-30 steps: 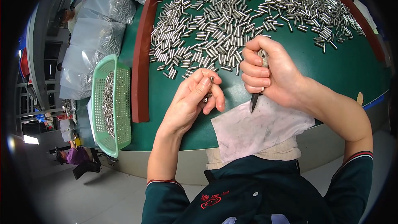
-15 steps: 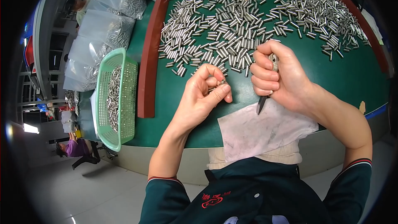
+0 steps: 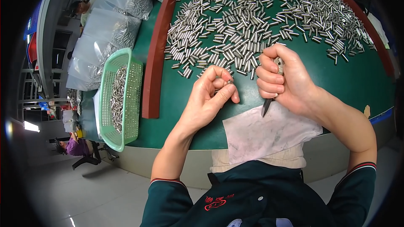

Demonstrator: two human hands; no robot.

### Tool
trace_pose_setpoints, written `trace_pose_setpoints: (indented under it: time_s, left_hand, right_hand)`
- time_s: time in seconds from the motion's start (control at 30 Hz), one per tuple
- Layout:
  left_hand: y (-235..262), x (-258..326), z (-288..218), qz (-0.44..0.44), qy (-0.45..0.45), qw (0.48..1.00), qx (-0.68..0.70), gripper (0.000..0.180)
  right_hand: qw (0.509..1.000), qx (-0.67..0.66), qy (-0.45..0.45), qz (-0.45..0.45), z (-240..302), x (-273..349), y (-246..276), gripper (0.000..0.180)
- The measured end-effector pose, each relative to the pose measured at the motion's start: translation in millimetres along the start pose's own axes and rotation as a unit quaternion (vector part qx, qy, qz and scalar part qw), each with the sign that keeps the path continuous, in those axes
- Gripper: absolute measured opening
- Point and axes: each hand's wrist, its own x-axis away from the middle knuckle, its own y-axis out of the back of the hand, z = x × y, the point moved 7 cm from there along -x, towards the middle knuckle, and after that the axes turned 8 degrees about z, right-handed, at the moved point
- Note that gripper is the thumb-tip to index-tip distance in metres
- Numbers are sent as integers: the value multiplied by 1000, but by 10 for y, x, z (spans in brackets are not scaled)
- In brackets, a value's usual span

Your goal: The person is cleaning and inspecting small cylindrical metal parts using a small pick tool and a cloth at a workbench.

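My left hand [image 3: 207,100] is closed in a pinch, thumb against the fingertips, on a small metal pin [image 3: 229,82] that is mostly hidden. Beside it on the right, my right hand [image 3: 288,80] makes a fist around a tool with a dark pointed blade [image 3: 265,107]. The blade points down out of the fist over a stained pale cloth [image 3: 269,131]; a bit of light-coloured handle shows between the fingers. Beyond both hands, a wide spread of short shiny metal pins [image 3: 240,31] covers the green tabletop [image 3: 181,122].
A dark red wooden border [image 3: 153,75] fences the pins. Left of it stands a light green perforated basket [image 3: 132,113] holding more pins. Clear plastic bags [image 3: 99,38] of small metal parts lie behind. A person in purple [image 3: 78,148] sits far left; another [image 3: 82,10] is at upper left.
The whole view has shifted slightly, with table and basket sitting a little further right. My left hand appears slightly further right; both grips look unchanged.
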Motion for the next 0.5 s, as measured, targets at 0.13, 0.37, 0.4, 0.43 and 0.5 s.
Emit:
trace_pose_setpoints:
  time_s: [0.13, 0.37, 0.4, 0.43, 0.5]
  left_hand:
    - [30, -33, 85, 35, 4, 984, 176, 14]
    - [83, -39, 128, 44, 20, 949, 310, 18]
    - [87, -41, 119, 46, 14, 948, 314, 18]
    - [92, -40, 106, 48, 9, 947, 318, 18]
    - [97, -37, 108, 48, 14, 944, 326, 18]
  right_hand:
    - [999, 30, 23, 27, 46, 18, -60, 29]
    - [978, 144, 128, 84, 200, 47, -203, 37]
    - [978, 145, 127, 86, 188, 39, -200, 37]
    - [964, 181, 176, 87, 246, 55, -217, 37]
    - [941, 222, 238, 90, 323, 82, -243, 38]
